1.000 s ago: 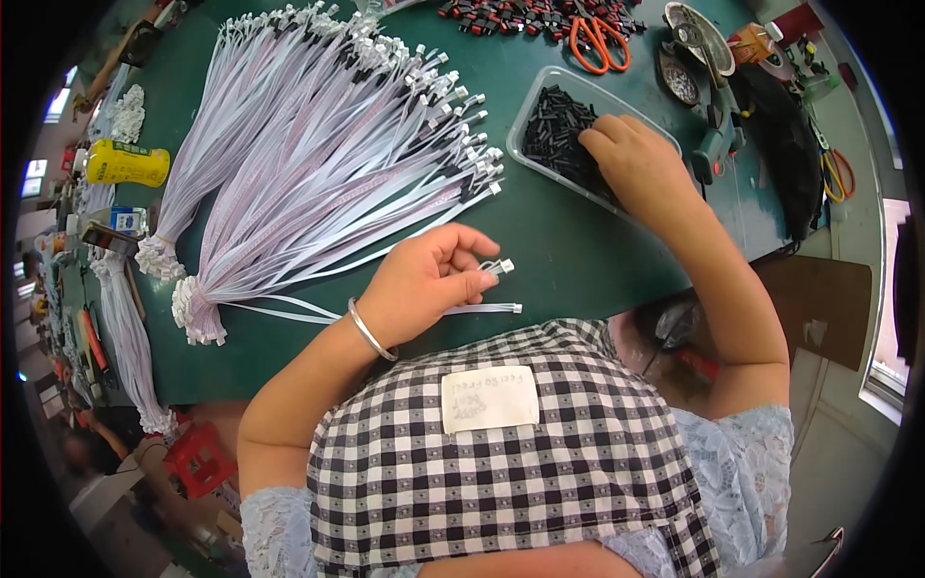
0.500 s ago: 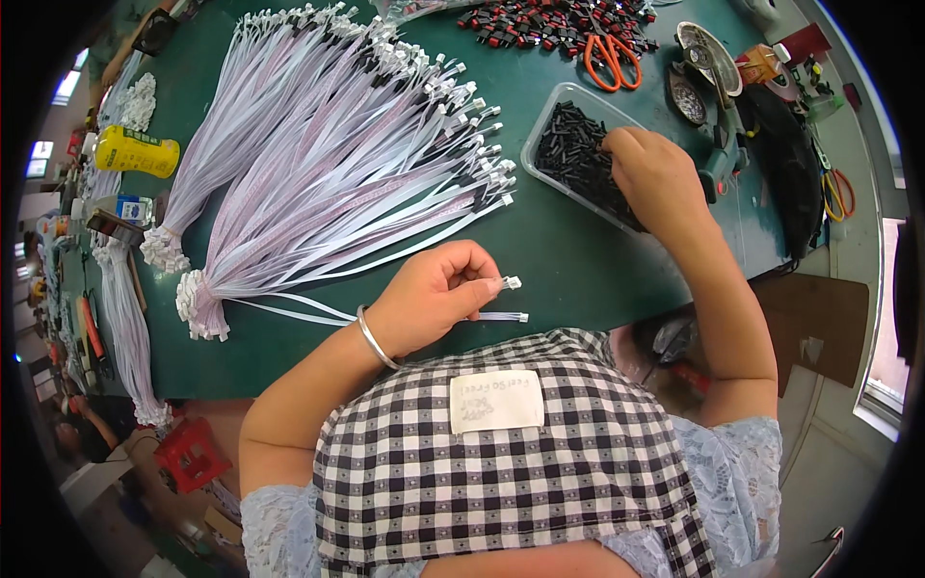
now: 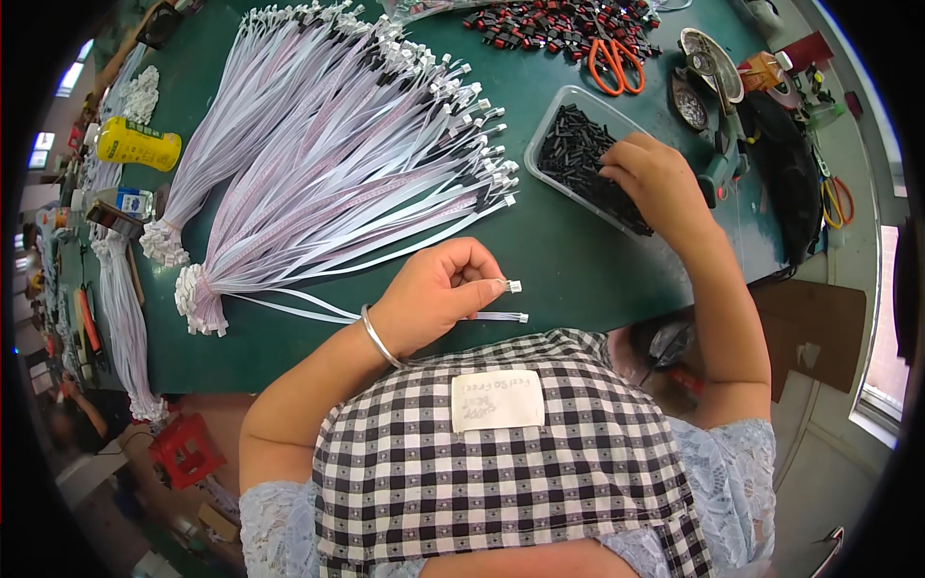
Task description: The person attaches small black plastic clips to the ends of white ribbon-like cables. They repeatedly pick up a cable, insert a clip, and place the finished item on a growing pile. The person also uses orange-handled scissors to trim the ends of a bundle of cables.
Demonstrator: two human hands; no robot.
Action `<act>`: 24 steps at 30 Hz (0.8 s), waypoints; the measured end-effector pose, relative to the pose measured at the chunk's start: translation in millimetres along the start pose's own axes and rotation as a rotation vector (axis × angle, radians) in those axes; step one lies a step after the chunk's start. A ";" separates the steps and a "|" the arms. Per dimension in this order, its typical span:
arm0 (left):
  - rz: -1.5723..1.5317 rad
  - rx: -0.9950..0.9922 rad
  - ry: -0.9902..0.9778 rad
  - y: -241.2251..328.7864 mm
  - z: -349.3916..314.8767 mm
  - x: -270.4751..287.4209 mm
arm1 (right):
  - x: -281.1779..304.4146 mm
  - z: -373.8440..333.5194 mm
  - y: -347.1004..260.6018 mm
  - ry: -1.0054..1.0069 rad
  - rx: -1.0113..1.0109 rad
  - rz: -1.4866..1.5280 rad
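Observation:
My left hand (image 3: 434,294), with a bangle at its wrist, pinches a flat cable by its small white connector (image 3: 514,286) between thumb and forefinger. Another cable end (image 3: 506,317) sticks out below that hand, over the green table. My right hand (image 3: 660,183) is over a clear plastic tub (image 3: 537,171) of short black tubes (image 3: 576,144). Its thumb and fingers are drawn together near the tubes; whether a tube is between them is hidden. To the left of the tub lies a large fanned bundle of white and pinkish flat cables (image 3: 356,183) with white connectors.
Orange-handled scissors (image 3: 617,67) lie beside a heap of black and red parts (image 3: 554,27) at the back. Metal dishes (image 3: 711,63) and a green tool (image 3: 721,173) stand right of the tub. A yellow bottle (image 3: 140,144) is at the left, above another cable bundle (image 3: 125,328).
My right hand has drawn back slightly from the tubes, its fingers still over the tub. My left hand keeps its pinch on the connector, nearly unmoved. The view has shifted slightly.

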State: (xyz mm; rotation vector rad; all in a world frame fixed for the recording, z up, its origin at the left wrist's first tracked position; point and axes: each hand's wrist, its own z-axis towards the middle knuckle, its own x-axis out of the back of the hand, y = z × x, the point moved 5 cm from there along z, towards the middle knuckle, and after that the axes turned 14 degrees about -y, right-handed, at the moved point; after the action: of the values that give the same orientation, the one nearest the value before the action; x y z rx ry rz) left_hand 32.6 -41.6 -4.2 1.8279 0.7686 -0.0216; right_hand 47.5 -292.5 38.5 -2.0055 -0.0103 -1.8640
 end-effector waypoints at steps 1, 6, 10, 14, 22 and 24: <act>0.007 -0.006 0.004 -0.7 0.2 0.5 | 2.9 -0.3 -2.5 0.003 0.009 0.127; 0.035 0.006 0.025 -0.7 -1.3 2.3 | 8.2 -15.6 -62.3 0.011 0.162 0.635; 0.047 -0.040 0.029 -2.0 0.4 0.8 | -23.4 -24.2 -111.3 0.129 0.336 0.499; 0.137 -0.044 0.065 -1.2 -0.3 -0.2 | -35.8 -19.3 -111.0 0.157 0.305 0.398; 0.142 -0.042 0.063 3.9 -3.4 0.1 | -39.3 -26.0 -81.1 -0.079 -0.015 1.113; 0.134 -0.024 0.056 -0.6 -2.7 1.4 | -48.3 -30.5 -79.6 -0.089 -0.173 1.379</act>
State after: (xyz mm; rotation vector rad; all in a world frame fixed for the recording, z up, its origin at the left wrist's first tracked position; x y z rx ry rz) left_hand 32.4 -38.6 -4.2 1.8600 0.6809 0.1262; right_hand -8.7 -215.6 15.5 -1.4294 1.1938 -0.8513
